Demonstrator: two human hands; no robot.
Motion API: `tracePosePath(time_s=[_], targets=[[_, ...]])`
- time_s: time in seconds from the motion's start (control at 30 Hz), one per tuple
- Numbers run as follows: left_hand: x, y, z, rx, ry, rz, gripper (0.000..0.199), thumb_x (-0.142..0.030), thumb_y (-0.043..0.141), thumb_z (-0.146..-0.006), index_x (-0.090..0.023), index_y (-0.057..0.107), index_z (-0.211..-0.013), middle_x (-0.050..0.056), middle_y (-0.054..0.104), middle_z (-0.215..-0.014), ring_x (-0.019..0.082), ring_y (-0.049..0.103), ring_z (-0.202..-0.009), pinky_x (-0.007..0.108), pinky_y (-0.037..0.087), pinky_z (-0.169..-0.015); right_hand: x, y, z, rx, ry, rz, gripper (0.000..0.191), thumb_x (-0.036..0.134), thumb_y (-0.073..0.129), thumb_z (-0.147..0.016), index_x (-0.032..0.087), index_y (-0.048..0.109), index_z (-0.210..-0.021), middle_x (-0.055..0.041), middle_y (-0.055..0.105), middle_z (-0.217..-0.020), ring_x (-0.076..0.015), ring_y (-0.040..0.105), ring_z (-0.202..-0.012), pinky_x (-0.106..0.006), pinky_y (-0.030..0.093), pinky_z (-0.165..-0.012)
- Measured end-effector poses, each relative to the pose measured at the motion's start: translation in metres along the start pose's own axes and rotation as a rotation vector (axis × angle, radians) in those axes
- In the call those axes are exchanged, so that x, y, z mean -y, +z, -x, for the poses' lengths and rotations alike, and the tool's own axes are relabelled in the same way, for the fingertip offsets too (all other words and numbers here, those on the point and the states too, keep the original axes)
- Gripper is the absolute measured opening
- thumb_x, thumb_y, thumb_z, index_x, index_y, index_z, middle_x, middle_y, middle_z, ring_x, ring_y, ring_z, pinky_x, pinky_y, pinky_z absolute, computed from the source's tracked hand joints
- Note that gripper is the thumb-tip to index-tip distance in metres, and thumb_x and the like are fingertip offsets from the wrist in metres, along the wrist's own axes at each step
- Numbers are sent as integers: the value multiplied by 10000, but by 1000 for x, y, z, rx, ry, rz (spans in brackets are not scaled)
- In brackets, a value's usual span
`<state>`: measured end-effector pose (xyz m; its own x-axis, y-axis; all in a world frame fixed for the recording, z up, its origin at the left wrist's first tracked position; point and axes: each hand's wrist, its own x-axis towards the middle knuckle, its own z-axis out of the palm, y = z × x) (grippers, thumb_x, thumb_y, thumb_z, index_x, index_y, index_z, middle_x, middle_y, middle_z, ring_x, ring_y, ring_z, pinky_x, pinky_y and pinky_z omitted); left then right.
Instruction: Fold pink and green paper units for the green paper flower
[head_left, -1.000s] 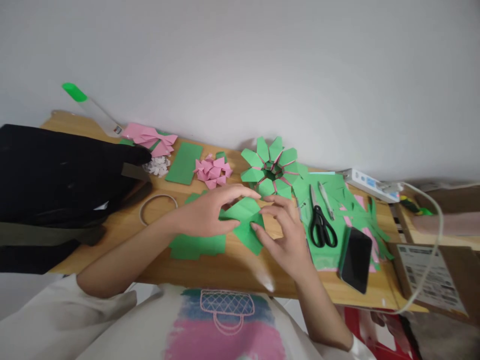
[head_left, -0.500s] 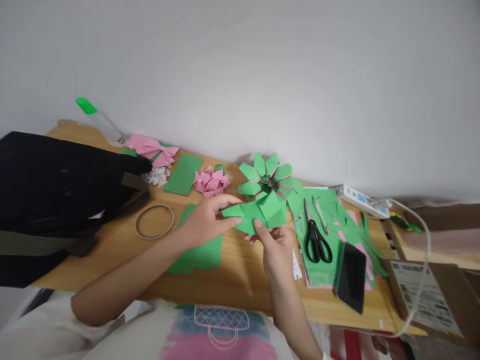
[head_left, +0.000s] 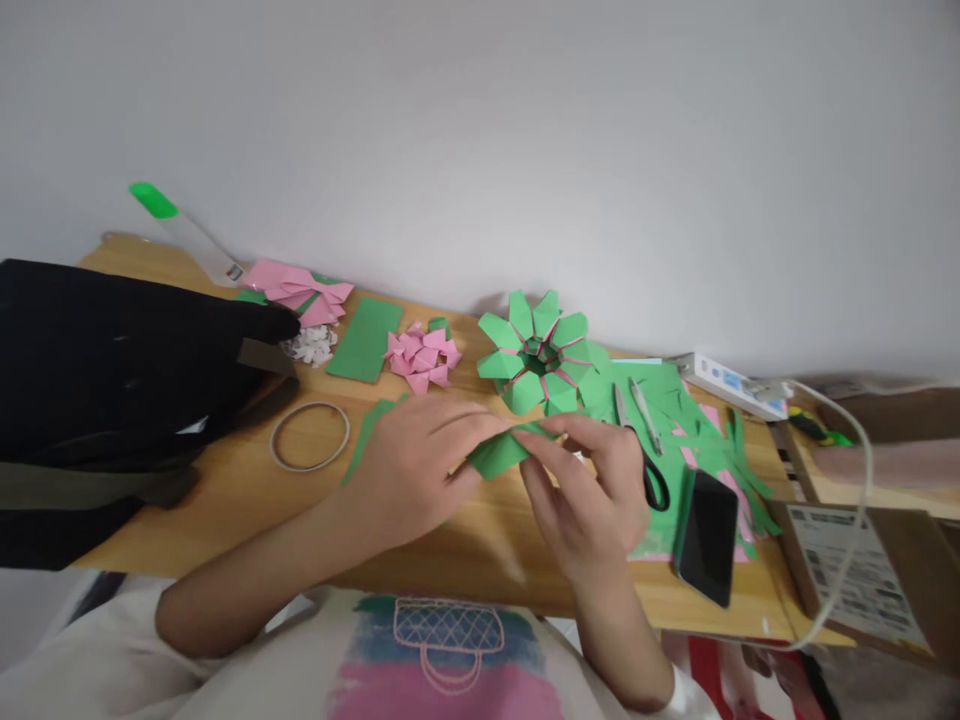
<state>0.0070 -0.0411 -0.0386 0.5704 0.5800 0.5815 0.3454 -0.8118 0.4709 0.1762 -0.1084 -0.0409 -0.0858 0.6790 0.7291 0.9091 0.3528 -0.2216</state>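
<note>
Landmark: green paper flower [head_left: 568,388], standing near the wall. Far left of it, black fabric [head_left: 112,370]; then a thin hoop [head_left: 273,440]. Left of the flower, a flat green sheet [head_left: 366,340], then a pink folded cluster [head_left: 424,357]. Left hand [head_left: 412,465], fingers closed on folded green paper [head_left: 497,457]; this paper is on the wearer's side of the flower. Right hand [head_left: 592,485] pinches its other side; hands close together. Right of the flower: scissors [head_left: 658,484], partly hidden, phone [head_left: 707,540], power strip [head_left: 731,386].
</note>
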Motion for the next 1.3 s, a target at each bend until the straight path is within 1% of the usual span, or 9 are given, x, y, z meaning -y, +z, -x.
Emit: tracePosePath(time_s=[0.07,0.13,0.27,0.37,0.6,0.8,1.0,1.13,1.3], targets=[[-1,-1,2,5,32,-110,324,-75,455,-831,-184,673,-1044,48,773,-927,211,715,-881,348,548,-803,0,-1,1,-26,-32,-29,314,48,667,-821,243,648,-1067,-63,653,-958,-177,579,-782,-324,485,-646],[-1,-2,3,-2,57,-176,339,-63,430,-825,-186,673,-1028,46,773,-895,211,716,-842,354,537,-789,0,0,3,-46,-43,-43,351,43,668,-814,247,645,-1098,-64,656,-956,-181,595,-795,-325,506,-644],[-3,-1,2,-74,121,-224,287,-57,441,-844,-175,647,-1004,46,769,-847,200,708,-770,342,525,-708,-1,0,8,-66,-14,-52,352,77,670,-827,267,640,-1122,-64,657,-977,-185,616,-822,-327,524,-646],[-6,-1,0,-112,167,-240,257,-53,449,-867,-166,629,-1011,44,772,-842,185,710,-758,328,528,-703,1,-2,8,-70,-20,-57,332,73,681,-819,238,647,-1105,-74,653,-981,-188,618,-830,-332,524,-664],[-13,-6,5,-99,194,-328,284,-70,460,-905,-148,629,-1120,62,776,-916,193,726,-836,317,536,-702,11,-5,5,-92,6,-110,383,82,644,-839,250,632,-1184,-57,664,-924,-196,632,-796,-344,521,-646],[-17,-13,6,-68,198,-383,300,-109,431,-934,-157,619,-1163,62,787,-959,195,732,-874,328,553,-708,16,-6,2,-103,19,-154,355,53,625,-831,217,649,-1145,-53,642,-883,-185,606,-767,-341,513,-629],[-19,-18,9,-35,199,-376,282,-132,498,-929,-101,605,-1187,89,784,-1015,214,734,-919,357,565,-745,15,-9,0,-70,-4,-179,336,18,609,-829,162,645,-1130,-73,640,-911,-185,601,-787,-340,507,-645],[-19,-20,9,-32,193,-374,280,-137,502,-928,-147,611,-1186,69,783,-1035,209,736,-926,357,580,-769,17,-9,-2,-56,47,-193,363,1,597,-816,197,651,-1117,-58,652,-891,-183,600,-773,-342,513,-636],[-20,-23,8,-33,196,-387,272,-139,514,-923,-145,617,-1174,73,784,-1032,213,737,-928,349,582,-740,20,-6,-6,-60,97,-242,380,-22,580,-802,213,651,-1092,-46,655,-877,-169,601,-753,-328,519,-626]])
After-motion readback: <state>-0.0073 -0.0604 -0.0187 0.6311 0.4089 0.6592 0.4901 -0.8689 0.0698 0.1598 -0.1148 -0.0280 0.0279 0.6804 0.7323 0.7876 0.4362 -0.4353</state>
